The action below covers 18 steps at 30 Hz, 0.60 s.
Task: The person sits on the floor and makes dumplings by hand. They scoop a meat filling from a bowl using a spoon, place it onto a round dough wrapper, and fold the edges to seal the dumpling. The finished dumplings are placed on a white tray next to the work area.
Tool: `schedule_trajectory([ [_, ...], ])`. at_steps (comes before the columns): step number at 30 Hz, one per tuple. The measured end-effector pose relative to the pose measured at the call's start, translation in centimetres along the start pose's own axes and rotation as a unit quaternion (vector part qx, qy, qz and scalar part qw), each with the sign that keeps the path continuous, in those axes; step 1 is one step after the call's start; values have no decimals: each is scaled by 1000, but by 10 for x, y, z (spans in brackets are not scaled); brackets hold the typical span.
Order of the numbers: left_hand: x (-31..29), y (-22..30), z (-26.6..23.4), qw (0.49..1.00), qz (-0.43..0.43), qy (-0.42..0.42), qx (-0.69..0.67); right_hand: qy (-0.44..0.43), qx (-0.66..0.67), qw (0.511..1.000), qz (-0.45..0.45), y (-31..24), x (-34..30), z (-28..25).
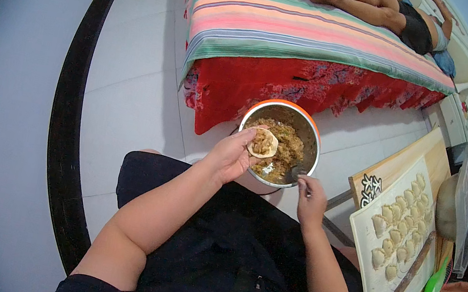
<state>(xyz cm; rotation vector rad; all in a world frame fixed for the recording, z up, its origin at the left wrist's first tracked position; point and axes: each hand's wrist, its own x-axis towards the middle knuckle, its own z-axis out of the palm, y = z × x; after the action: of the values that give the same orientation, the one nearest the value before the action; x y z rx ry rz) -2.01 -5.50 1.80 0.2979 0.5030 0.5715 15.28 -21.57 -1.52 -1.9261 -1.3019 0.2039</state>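
My left hand [237,155] holds a round dumpling wrapper [272,146] over the near left rim of a metal bowl [317,137]. A mound of brownish minced filling [261,143] lies on the wrapper. More of the same filling [289,144] sits in the bowl, with bare metal showing in places. At the bowl's near right rim, my right hand [310,201] is closed around the handle of a spoon [295,173], whose dark head rests inside against the filling.
Right of me, a white board [372,280] on a wooden table carries several folded dumplings [401,222] and a rolling pin [413,268]. Beside them are a green-handled utensil [435,283] and a metal pot [447,205]. A striped bed [239,9] stands ahead, with a person [376,15] lying on it.
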Motion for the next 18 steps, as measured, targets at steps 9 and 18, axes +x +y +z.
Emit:
schedule_trajectory([
  [9, 8, -14, -4, 998, -41, 44, -22, 97, 294, 949, 63, -56, -12, -56],
  [18, 9, -24, 2, 998, -64, 21, 15, 6, 320, 945, 58, -56, -17, -61],
])
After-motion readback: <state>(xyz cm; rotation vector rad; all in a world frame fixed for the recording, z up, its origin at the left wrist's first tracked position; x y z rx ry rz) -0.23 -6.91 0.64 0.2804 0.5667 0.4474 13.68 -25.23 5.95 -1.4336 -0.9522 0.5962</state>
